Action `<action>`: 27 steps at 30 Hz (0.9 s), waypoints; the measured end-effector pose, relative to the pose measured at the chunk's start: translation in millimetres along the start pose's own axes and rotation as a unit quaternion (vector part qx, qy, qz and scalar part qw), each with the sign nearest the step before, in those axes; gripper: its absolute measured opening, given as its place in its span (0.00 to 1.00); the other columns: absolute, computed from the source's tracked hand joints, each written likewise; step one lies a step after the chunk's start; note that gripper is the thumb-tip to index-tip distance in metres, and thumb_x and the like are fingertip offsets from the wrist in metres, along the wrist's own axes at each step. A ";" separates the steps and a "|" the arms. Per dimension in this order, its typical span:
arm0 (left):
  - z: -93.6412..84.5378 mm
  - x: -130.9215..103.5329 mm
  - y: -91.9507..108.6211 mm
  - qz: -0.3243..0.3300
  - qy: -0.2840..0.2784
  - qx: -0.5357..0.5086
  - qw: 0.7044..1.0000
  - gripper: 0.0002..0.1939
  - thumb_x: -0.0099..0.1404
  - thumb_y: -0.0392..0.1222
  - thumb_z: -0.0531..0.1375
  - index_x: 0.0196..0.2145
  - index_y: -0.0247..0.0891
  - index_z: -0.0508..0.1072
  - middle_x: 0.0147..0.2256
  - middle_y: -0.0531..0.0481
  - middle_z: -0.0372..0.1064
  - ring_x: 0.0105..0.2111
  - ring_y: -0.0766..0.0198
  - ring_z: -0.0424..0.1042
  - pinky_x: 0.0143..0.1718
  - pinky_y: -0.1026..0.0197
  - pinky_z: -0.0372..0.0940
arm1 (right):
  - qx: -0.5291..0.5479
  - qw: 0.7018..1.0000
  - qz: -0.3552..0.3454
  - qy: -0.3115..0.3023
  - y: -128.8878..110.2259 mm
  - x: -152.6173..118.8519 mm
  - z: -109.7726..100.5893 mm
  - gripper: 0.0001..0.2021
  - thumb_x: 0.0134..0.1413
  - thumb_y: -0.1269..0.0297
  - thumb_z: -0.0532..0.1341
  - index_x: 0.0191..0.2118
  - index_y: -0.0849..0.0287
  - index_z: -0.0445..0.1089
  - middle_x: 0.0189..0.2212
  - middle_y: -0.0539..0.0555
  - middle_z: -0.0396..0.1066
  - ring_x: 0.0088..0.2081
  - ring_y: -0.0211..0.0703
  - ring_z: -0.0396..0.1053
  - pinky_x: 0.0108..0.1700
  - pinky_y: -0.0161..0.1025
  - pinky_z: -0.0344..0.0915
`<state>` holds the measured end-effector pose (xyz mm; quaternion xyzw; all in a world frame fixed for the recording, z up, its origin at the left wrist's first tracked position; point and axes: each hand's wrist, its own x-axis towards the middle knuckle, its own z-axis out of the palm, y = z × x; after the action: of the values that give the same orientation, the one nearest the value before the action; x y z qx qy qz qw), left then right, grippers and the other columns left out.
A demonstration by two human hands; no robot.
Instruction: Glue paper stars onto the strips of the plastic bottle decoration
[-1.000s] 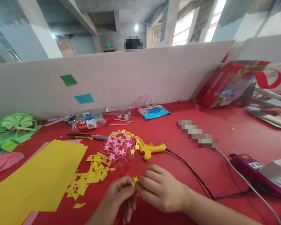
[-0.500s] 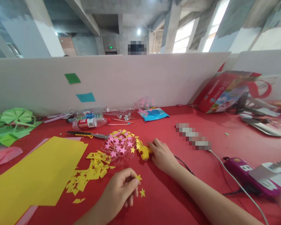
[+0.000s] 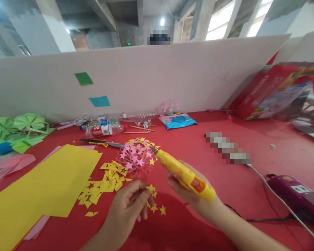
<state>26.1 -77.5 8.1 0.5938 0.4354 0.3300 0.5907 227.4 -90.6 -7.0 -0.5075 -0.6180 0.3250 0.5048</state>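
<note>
My left hand (image 3: 129,205) is closed, pinching a small yellow paper star (image 3: 151,188) between thumb and fingertips. More yellow stars (image 3: 162,210) lie on the red table beside its fingers. In my right hand (image 3: 188,195) is a yellow hot glue gun (image 3: 184,170), lifted off the table, its metal nozzle pointing up and left. Just past the nozzle sits a clear, petal-like plastic piece (image 3: 136,170), with pink stars (image 3: 140,162) and yellow stars lying in and around it. Yellow paper scraps with star-shaped holes (image 3: 108,183) are heaped left of it.
Yellow sheets (image 3: 47,181) cover the left side, with green folded paper (image 3: 31,122) behind. A utility knife (image 3: 99,142), plastic bottles (image 3: 104,130) and a blue packet (image 3: 178,121) lie toward the white partition (image 3: 146,76). At right are a purple power strip (image 3: 290,188) and cords.
My right hand has picked the glue gun up from the table and tilted it, nozzle toward the plastic piece. My left hand still pinches a star. The view has shifted slightly.
</note>
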 end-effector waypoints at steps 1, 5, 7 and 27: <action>3.2 -2.1 -2.3 -0.003 -0.010 0.005 1.000 0.15 0.62 0.52 0.57 0.28 0.36 0.69 0.25 0.51 0.70 0.17 0.73 0.62 0.18 0.70 0.58 | -0.001 1.000 0.003 -0.017 1.4 -4.4 6.3 0.08 0.53 0.59 0.62 0.35 0.55 0.63 0.29 0.48 0.68 0.28 0.38 0.67 0.30 0.34 0.67; 11.9 -6.8 -14.0 0.012 -0.051 0.065 0.996 0.15 0.64 0.51 0.54 0.30 0.37 0.69 0.25 0.50 0.69 0.19 0.71 0.63 0.21 0.69 0.59 | -0.010 0.998 -0.002 -0.065 5.9 -13.5 18.5 0.08 0.51 0.65 0.62 0.35 0.55 0.61 0.29 0.47 0.67 0.27 0.36 0.66 0.28 0.32 0.65; 11.9 -6.9 -18.6 0.008 -0.064 0.088 0.994 0.15 0.65 0.50 0.52 0.29 0.37 0.69 0.24 0.51 0.68 0.19 0.70 0.63 0.22 0.68 0.58 | -0.014 0.997 -0.008 -0.071 5.0 -15.0 18.9 0.08 0.51 0.65 0.63 0.34 0.55 0.61 0.28 0.47 0.67 0.27 0.36 0.66 0.28 0.32 0.65; 0.4 -3.4 -5.4 0.049 0.034 0.015 0.998 0.12 0.62 0.45 0.56 0.24 0.37 0.66 0.20 0.54 0.63 0.17 0.72 0.62 0.19 0.70 0.57 | -0.013 0.997 -0.035 -0.066 -8.2 -8.0 4.3 0.08 0.56 0.59 0.61 0.32 0.55 0.63 0.32 0.50 0.66 0.31 0.37 0.67 0.33 0.34 0.68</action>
<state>24.4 -81.3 3.1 0.6117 0.4305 0.3714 0.5500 220.7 -100.0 -3.0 -0.4694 -0.6718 0.3319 0.4671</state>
